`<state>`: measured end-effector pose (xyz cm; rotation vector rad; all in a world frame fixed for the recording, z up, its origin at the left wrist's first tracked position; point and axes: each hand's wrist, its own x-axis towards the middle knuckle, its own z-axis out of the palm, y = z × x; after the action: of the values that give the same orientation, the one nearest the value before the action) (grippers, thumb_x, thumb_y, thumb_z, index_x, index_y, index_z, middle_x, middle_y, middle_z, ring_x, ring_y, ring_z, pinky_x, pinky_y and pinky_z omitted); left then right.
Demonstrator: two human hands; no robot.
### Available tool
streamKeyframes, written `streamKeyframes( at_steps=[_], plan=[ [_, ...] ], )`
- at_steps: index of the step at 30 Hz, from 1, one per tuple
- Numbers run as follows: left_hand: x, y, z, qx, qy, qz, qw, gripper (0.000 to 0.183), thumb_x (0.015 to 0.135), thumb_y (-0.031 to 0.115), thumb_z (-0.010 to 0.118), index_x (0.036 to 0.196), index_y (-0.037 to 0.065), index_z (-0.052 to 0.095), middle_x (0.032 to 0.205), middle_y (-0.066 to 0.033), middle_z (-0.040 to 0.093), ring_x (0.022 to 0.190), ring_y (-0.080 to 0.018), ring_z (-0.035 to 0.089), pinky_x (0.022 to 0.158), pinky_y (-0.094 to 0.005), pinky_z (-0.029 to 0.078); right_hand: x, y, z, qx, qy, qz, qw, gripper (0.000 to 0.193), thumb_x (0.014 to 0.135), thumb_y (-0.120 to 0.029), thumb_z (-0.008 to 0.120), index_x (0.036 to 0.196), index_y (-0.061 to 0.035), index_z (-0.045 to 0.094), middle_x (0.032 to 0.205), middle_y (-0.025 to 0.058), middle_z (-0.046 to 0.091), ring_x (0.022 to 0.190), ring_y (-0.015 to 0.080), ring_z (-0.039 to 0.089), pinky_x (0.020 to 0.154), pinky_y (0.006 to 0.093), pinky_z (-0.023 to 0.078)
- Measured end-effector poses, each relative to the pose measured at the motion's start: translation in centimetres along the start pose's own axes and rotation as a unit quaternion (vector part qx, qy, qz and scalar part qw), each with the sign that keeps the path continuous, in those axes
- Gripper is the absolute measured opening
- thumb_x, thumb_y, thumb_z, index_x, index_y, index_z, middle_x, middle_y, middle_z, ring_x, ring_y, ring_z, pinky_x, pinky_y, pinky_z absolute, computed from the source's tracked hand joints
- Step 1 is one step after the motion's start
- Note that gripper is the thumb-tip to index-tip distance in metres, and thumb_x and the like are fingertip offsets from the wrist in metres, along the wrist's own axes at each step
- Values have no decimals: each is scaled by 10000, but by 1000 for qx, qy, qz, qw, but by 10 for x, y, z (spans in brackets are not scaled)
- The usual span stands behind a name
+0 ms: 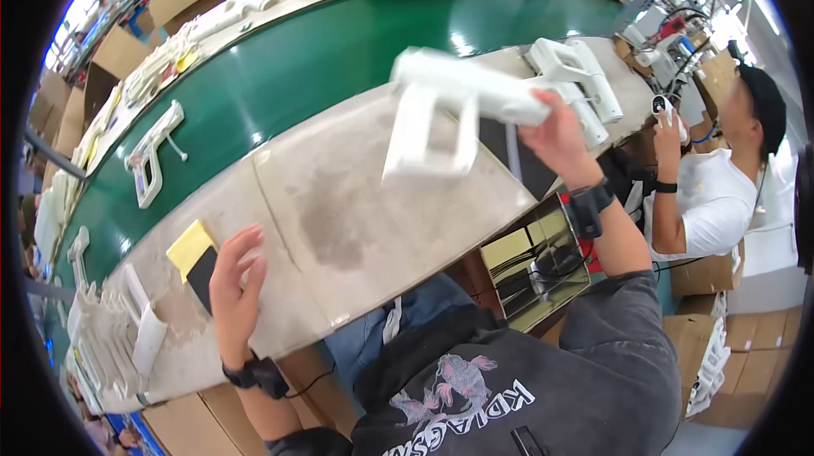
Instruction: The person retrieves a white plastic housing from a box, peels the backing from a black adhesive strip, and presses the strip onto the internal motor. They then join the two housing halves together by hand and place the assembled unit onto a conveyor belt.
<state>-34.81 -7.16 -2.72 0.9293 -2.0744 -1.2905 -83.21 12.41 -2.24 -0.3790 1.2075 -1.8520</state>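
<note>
My right hand (553, 138) is closed round the narrow end of a white plastic appliance body with a loop handle (466, 91). The piece is held up over the workbench (288, 202) and is smeared by motion. On the left, my left hand (236, 274) is raised with nothing in it, its fingers apart and slightly bent. Beside that hand lie a yellow pad (192, 246) and a black flat piece (202, 278), which it partly hides. More white appliance bodies (568, 66) rest on the bench beyond my right hand.
A green conveyor belt (305, 75) curves along the far side, carrying another white body (154, 155). White curved parts (110, 329) stand in a row at the left. Below the bench edge hangs an open metal box with cables (538, 274). A co-worker (712, 176) works at the right.
</note>
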Motion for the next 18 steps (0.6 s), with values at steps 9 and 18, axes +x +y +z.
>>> streamKeyframes(
  at_steps=[9, 18],
  plan=[
    [-61, -48, -50, 162, 240, -51, 956, 293, 1004, 152, 610, 1270, 34, 641, 1364, -120, 612, 1268, -249, 561, 1042, -401, 439, -1, -138, -139, 89, 210, -180, 957, 504, 955, -401, 588, 1315, -49, 569, 1198, 197, 633, 841, 249, 629, 625, 265, 464],
    [-68, -59, -61, 190, 225, -85, 952, 299, 1011, 180, 600, 1279, 51, 635, 1405, -111, 574, 1286, -244, 543, 1033, -407, 441, -4, -143, -120, -11, 358, -25, 933, 648, 854, -741, 505, 1128, -173, 654, 1210, 153, 653, 934, 367, 656, 807, 506, 521]
  ],
)
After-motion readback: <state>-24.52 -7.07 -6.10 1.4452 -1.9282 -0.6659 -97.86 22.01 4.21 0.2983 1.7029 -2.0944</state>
